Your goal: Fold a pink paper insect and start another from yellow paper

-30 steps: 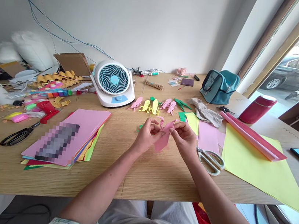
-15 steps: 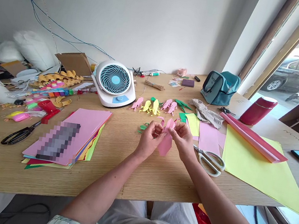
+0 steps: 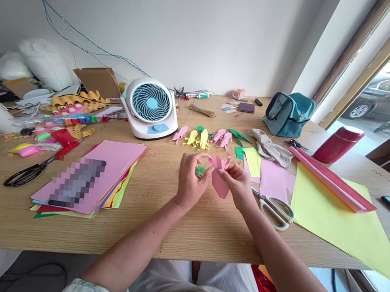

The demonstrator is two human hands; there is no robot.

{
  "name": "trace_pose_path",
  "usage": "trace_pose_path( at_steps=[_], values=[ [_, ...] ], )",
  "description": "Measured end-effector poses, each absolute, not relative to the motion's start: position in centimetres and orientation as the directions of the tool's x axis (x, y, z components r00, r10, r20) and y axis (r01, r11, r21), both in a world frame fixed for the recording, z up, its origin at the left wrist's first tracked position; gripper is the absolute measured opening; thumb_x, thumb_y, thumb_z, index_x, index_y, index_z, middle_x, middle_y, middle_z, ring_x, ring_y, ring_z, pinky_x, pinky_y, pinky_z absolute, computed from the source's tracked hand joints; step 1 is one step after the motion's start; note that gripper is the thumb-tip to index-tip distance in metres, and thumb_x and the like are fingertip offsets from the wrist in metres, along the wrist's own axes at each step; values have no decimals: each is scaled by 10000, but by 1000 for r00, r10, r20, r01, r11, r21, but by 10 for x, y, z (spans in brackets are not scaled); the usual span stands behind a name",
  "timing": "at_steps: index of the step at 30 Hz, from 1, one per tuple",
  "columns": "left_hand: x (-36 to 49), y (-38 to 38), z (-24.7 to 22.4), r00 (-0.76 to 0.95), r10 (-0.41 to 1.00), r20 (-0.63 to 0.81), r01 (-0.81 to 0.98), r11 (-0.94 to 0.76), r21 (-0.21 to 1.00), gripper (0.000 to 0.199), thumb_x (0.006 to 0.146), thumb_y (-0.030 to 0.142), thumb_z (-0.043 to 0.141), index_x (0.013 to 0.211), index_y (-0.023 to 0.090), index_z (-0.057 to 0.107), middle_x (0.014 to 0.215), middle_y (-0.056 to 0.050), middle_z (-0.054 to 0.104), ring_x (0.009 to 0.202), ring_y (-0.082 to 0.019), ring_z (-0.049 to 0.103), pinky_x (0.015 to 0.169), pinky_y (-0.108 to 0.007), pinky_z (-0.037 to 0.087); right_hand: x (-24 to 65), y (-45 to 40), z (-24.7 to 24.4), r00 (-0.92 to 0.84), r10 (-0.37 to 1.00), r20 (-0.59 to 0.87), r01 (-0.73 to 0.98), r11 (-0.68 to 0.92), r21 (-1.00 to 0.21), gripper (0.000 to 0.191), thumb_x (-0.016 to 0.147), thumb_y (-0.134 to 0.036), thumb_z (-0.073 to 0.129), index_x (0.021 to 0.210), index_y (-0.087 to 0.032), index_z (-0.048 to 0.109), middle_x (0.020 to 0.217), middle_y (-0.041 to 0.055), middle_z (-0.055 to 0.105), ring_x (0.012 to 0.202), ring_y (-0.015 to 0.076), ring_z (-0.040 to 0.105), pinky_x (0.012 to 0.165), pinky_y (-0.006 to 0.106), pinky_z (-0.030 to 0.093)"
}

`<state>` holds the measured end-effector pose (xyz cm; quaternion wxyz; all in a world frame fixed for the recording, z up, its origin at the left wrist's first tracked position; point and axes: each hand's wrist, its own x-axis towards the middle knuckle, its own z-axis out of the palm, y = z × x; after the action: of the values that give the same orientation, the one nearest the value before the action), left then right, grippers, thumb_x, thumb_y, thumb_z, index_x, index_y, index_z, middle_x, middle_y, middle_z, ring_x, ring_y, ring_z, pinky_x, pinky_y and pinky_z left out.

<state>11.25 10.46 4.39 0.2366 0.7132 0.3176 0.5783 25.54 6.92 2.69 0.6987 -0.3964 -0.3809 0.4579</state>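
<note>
A folded pink paper piece (image 3: 220, 184) is held in the air above the table between both hands, with narrow points at its upper end. My right hand (image 3: 239, 183) pinches it from the right side. At its upper left edge are the thumb and fingertips of my left hand (image 3: 192, 177), closed on the paper there. Behind my left fingers a green folded paper (image 3: 200, 170) shows in part. Several finished paper figures stand beyond my hands, among them a yellow paper frog (image 3: 203, 139) and a pink paper frog (image 3: 179, 134).
Scissors (image 3: 276, 210) lie right of my hands, near pink sheets (image 3: 273, 180) and a large yellow sheet (image 3: 336, 224). At left are a coloured paper stack (image 3: 117, 154) and black-handled scissors (image 3: 27, 175). A fan (image 3: 150, 106), bag (image 3: 288, 114) and red bottle (image 3: 338, 144) stand farther back.
The pink paper has tilted, its lower end shifting right and slightly up. My left hand has moved slightly left and its fingers have opened out, uncovering the green paper.
</note>
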Motion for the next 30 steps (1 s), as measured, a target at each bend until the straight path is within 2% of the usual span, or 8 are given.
trace_pose_path(
  at_steps=[2, 5, 7, 11, 17, 22, 27, 30],
  values=[
    [107, 108, 49, 178, 651, 738, 304, -749, 588, 324, 815, 311, 687, 1131, 246, 659, 1063, -88, 570, 1011, -237, 503, 956, -366, 400, 255, 69, 28, 264, 943, 202, -284, 276, -918, 301, 622, -384, 870, 719, -213, 642, 702, -34, 640, 629, 115, 558, 583, 240, 432],
    [102, 116, 54, 290, 583, 759, 334, -805, 491, 195, 838, 298, 652, 1019, 238, 693, 1117, -98, 568, 1080, -253, 497, 1006, -401, 386, 255, 68, 29, 238, 952, 193, -287, 259, -922, 289, 620, -394, 867, 723, -217, 662, 715, -26, 657, 640, 126, 574, 592, 252, 452],
    [100, 120, 56, 365, 574, 733, 266, -819, 509, 132, 855, 287, 631, 961, 233, 688, 1111, -97, 591, 1097, -252, 507, 1015, -400, 389, 257, 68, 30, 213, 962, 172, -312, 234, -921, 278, 629, -404, 860, 732, -218, 681, 725, -18, 683, 645, 133, 593, 605, 260, 469],
    [97, 124, 61, 491, 577, 653, 130, -790, 600, 131, 883, 287, 601, 977, 234, 676, 1105, -91, 616, 1109, -239, 532, 1017, -383, 396, 262, 66, 29, 96, 988, 123, -361, 150, -921, 262, 677, -413, 832, 807, -211, 725, 780, 4, 730, 667, 138, 627, 609, 249, 478],
    [91, 130, 64, 493, 608, 623, 68, -740, 669, 95, 820, 298, 690, 898, 244, 695, 1130, -84, 606, 1109, -240, 541, 1008, -378, 415, 262, 65, 29, 58, 995, 77, -381, 93, -920, 275, 664, -415, 841, 802, -208, 723, 756, 7, 736, 611, 138, 625, 541, 239, 450],
    [90, 133, 62, 496, 564, 660, 77, -786, 614, 93, 799, 285, 723, 873, 239, 690, 1120, -88, 606, 1117, -241, 545, 1011, -375, 410, 261, 65, 30, 82, 995, 53, -380, 81, -921, 305, 645, -447, 844, 783, -210, 710, 739, 2, 729, 592, 135, 611, 547, 247, 438],
    [91, 133, 62, 507, 520, 688, 150, -839, 524, 87, 831, 290, 693, 807, 220, 649, 1071, -72, 633, 1066, -225, 559, 983, -372, 416, 261, 66, 30, 90, 983, 158, -254, 176, -951, 316, 692, -464, 811, 807, -192, 697, 775, 6, 700, 664, 132, 595, 611, 249, 443],
    [92, 133, 61, 485, 520, 703, 179, -846, 502, 100, 843, 273, 677, 790, 210, 619, 1013, -56, 659, 1004, -210, 571, 939, -364, 430, 260, 66, 31, 126, 976, 178, -206, 201, -958, 341, 668, -476, 822, 768, -190, 666, 748, -3, 658, 657, 127, 562, 600, 249, 427]
  ],
)
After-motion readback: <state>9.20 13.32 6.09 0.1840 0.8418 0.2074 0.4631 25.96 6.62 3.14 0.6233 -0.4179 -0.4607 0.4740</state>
